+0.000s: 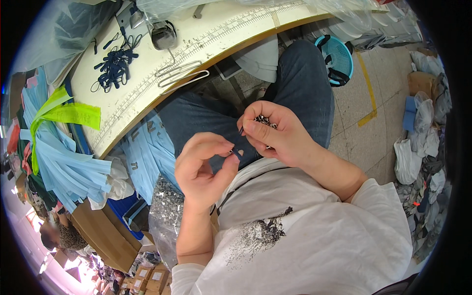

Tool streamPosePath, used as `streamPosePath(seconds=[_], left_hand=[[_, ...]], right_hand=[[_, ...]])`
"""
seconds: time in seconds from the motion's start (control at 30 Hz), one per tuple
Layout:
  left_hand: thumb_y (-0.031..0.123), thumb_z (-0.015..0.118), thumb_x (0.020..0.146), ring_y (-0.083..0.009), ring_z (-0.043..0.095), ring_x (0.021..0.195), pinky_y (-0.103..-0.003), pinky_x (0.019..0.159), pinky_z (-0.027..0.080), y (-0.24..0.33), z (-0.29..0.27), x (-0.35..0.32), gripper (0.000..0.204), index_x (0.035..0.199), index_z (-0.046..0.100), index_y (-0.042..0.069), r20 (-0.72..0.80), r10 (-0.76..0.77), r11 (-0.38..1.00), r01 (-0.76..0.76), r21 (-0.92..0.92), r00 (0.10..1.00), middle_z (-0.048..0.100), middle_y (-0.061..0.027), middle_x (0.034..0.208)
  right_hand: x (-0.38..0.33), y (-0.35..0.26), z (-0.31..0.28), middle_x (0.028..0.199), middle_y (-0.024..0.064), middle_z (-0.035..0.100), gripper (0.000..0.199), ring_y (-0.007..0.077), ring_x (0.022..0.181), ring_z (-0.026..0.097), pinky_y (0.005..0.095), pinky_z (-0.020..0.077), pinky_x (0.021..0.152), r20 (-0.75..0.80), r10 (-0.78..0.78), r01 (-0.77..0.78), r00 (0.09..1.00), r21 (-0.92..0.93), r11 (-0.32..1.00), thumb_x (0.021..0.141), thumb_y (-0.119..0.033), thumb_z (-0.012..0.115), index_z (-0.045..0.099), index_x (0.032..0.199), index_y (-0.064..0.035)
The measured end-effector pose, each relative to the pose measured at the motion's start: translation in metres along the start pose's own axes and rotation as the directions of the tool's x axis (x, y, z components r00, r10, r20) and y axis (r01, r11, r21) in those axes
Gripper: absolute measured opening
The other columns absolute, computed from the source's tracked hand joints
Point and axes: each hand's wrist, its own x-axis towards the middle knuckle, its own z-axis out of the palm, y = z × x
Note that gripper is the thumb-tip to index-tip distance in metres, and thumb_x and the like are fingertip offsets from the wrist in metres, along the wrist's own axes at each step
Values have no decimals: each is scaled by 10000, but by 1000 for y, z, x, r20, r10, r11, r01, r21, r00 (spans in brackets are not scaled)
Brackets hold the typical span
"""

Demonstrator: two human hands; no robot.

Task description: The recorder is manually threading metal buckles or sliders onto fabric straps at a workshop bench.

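Note:
My left hand (199, 169) is closed in a pinch, thumb and forefinger on a small dark navy cord pull (237, 154) with a shiny metal bit at its end. To its right, my right hand (282, 135) curls around a cluster of small silver and black metal pieces (263, 120), which look like zipper sliders. Its thumb and forefinger press together over a tiny dark piece, mostly hidden. Both hands hover above my lap, close together but apart. On the table lies a heap of navy cord pulls (115, 66) with thin loops.
The white table (142, 81) has a printed ruler and a bent wire rack (182, 73) at its edge. Light blue fabric strips (73, 142) hang at left, beside a clear bag of small metal pieces (164, 201). A turquoise basket (340, 60) stands beyond my knee; bags pile up right.

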Motion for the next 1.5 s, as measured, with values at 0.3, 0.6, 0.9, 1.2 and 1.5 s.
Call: streamPosePath(seconds=[0.3, 0.6, 0.9, 1.2, 1.5], left_hand=[[-165, 688, 701, -210, 619, 837, -275, 733, 496, 12, 5, -3, 244, 892, 646, -19, -25, -197, 932, 179, -315, 980, 632, -140, 932], [-144, 679, 753, -141, 613, 775, -211, 646, 487, 11, -2, -2, 233, 956, 668, -29, 87, -199, 980, 197, 29, 976, 607, -106, 930], [-100, 627, 846, -96, 573, 764, -187, 647, 475, 15, 3, -4, 190, 1029, 629, -48, 106, -404, 854, 416, -313, 908, 585, -98, 986], [-80, 611, 867, -79, 532, 741, -193, 653, 442, 11, 0, -3, 167, 1030, 621, -42, 142, -393, 856, 418, -304, 908, 575, -70, 958], [-82, 631, 849, -84, 539, 765, -187, 680, 437, 14, 1, -3, 144, 984, 617, -32, 36, -381, 911, 382, -155, 924, 586, -64, 970]], right_hand=[[-2, 0, 4, 663, -52, 508, 96, -6, 480, 368, 177, 245, 398, -18, -43, 42, 999, -34, 999, 932, -89, 608, 558, 994, -35], [-4, -1, 4, 648, -61, 491, 101, -10, 483, 351, 176, 233, 401, -18, -50, 48, 999, -78, 996, 927, -82, 614, 577, 1003, -26], [-7, -3, 6, 646, -69, 479, 102, -10, 511, 362, 179, 257, 426, -8, -51, 50, 999, -118, 992, 929, -103, 617, 584, 998, -35], [-6, 2, 4, 719, -57, 498, 108, -11, 511, 353, 167, 257, 429, 25, -89, 92, 996, -209, 974, 954, -125, 579, 546, 1007, -37], [-3, 1, 5, 712, -59, 478, 126, -9, 522, 343, 170, 258, 443, 52, -131, 141, 990, -347, 927, 961, -154, 576, 556, 987, -32]])
